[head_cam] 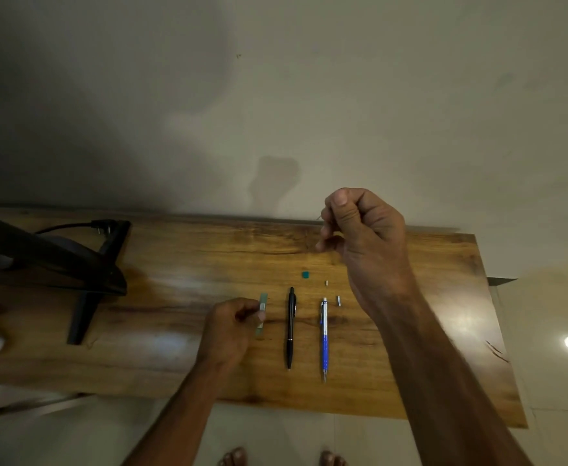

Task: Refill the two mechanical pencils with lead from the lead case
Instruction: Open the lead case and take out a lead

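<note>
I noted left hand [232, 326] pinching lead case [262, 309] on glossy wooden table [427, 297], black pencil [290, 326] and blue pencil [324, 338] just right of that grip, right hand [363, 227] pinched thin lead [319, 217], plain wall [309, 95] behind.

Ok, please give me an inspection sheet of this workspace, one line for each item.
Surface: wooden table, glossy, with glare.
Job's things: black pencil and blue pencil lie side by side; lead case to their left.
Clutter: teal cap, small metal piece and metal cap beyond the pencils.
Hands: left hand holds the lead case; right hand is raised and pinches what looks like a thin lead.
Cables: black cable with plug, by the black stand.
Surroundings: plain wall, tiled floor, bare feet.
</note>
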